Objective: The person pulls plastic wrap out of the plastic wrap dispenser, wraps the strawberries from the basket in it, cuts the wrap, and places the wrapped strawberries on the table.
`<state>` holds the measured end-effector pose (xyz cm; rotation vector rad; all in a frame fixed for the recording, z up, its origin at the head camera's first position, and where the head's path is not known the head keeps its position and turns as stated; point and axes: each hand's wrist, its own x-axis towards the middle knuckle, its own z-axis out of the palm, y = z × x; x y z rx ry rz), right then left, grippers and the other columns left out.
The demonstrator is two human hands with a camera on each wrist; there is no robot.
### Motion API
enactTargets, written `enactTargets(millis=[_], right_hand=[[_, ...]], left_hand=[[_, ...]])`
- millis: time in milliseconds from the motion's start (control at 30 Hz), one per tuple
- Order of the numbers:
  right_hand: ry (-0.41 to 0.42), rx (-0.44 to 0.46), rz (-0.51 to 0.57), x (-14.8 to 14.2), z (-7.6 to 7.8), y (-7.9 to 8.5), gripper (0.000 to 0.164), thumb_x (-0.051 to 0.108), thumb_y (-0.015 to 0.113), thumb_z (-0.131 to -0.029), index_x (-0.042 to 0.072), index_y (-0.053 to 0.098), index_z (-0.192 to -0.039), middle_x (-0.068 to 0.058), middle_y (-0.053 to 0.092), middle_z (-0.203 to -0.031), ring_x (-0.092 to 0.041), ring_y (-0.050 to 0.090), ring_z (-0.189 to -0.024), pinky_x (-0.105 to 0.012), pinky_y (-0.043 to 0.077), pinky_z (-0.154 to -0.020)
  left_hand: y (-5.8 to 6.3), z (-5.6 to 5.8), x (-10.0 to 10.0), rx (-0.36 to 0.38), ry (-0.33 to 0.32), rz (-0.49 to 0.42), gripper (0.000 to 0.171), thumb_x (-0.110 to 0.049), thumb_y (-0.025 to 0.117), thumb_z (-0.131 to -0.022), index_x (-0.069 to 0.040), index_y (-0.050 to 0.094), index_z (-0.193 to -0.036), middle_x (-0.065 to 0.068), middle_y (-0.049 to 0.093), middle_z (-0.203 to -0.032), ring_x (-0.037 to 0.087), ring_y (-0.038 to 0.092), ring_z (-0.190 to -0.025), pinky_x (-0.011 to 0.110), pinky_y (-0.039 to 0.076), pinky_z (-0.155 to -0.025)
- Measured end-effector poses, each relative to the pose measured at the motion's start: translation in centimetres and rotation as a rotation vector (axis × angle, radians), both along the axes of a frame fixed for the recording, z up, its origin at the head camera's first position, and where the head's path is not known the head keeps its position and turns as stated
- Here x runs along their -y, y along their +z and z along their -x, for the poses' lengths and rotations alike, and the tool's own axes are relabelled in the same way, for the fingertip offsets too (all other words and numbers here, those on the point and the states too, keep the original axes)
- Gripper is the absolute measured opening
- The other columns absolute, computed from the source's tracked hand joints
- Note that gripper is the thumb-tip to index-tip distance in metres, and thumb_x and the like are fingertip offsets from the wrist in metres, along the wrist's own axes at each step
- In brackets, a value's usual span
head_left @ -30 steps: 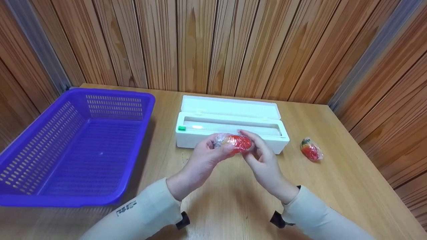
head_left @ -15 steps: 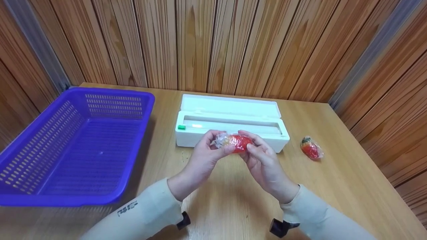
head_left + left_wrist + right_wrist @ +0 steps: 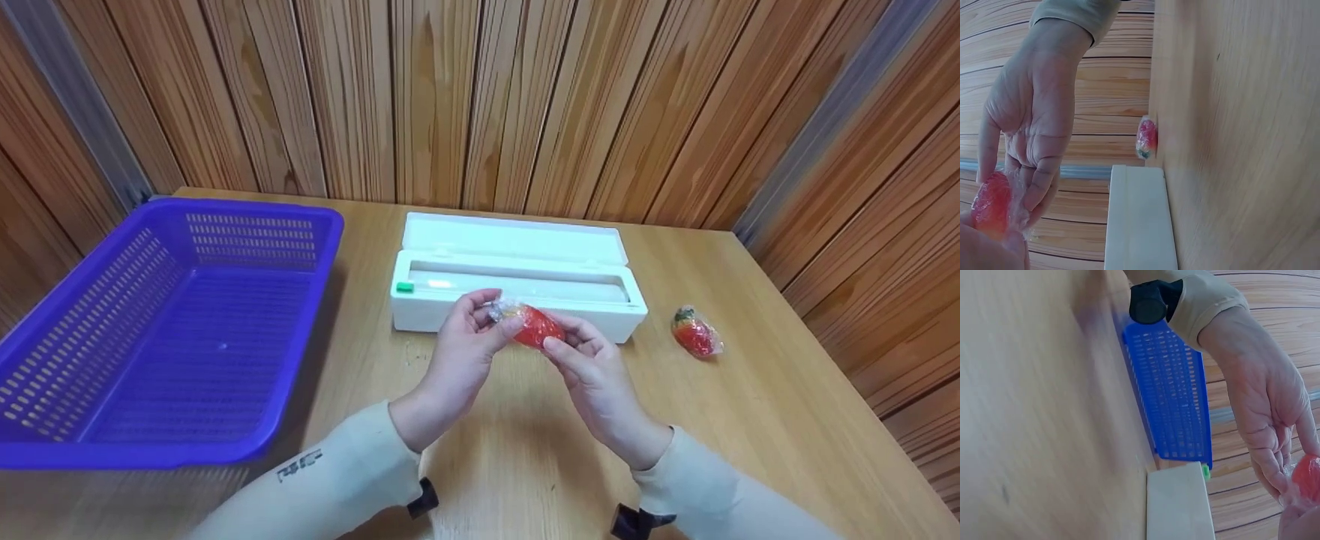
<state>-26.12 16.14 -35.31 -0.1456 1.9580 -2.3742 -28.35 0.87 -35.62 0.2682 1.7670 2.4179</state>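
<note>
A strawberry (image 3: 537,328), red with a yellowish end and wrapped in clear cling film, is held over the table in front of the dispenser. My left hand (image 3: 461,356) pinches its yellowish end, where the film is bunched. At the red end, my right hand (image 3: 604,382) grips it between thumb and fingers. In the left wrist view the strawberry (image 3: 994,207) shows film loose along one side. Behind the hands stands a white cling film dispenser (image 3: 517,311), its lid (image 3: 514,236) up and a green slide cutter (image 3: 405,287) at its left end.
Another wrapped strawberry (image 3: 696,332), with a green top, lies on the table right of the dispenser. A large purple plastic basket (image 3: 300,352) takes up the left side. Wooden plank walls (image 3: 435,97) rise behind the table and at the right.
The right thumb and fingers have shifted round the red end of the strawberry. The strawberry has tilted, its red end now lower. The left hand keeps hold of the other end.
</note>
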Motion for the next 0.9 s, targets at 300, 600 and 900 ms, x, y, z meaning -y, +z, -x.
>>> enactTargets(millis=[300,600,900], right_hand=[[-0.071,-0.026,-0.133,-2.2,-0.4,0.1,0.035,0.002,0.051,-0.085,0.007,0.04,-0.117,-0.004,0.055,-0.107,-0.016,0.054,-0.102,-0.024,0.047,-0.087],[-0.163,-0.126,-0.272,-6.6,-1.8,0.0,0.038,0.005,0.051,-0.086,0.005,0.044,-0.123,0.0,0.056,-0.112,-0.014,0.056,-0.101,-0.023,0.049,-0.083],[-0.304,-0.137,-0.12,-12.1,-2.3,-0.3,0.028,0.005,0.052,-0.085,0.01,0.051,-0.113,0.006,0.057,-0.098,-0.004,0.056,-0.087,-0.016,0.05,-0.076]], left_hand=[[0.2,0.2,-3.0,-0.023,0.049,0.09,0.044,-0.017,0.063,-0.079,-0.009,0.031,-0.109,0.008,0.048,-0.105,0.016,0.052,-0.098,0.026,0.048,-0.086],[0.4,0.0,-7.7,-0.034,0.005,0.185,0.018,-0.023,0.062,-0.08,-0.01,0.05,-0.086,0.001,0.05,-0.09,0.012,0.049,-0.082,0.024,0.046,-0.07],[0.2,0.3,-13.1,0.014,-0.241,0.148,0.022,-0.013,0.058,-0.082,-0.018,0.053,-0.103,-0.006,0.056,-0.108,0.01,0.055,-0.101,0.029,0.047,-0.088]])
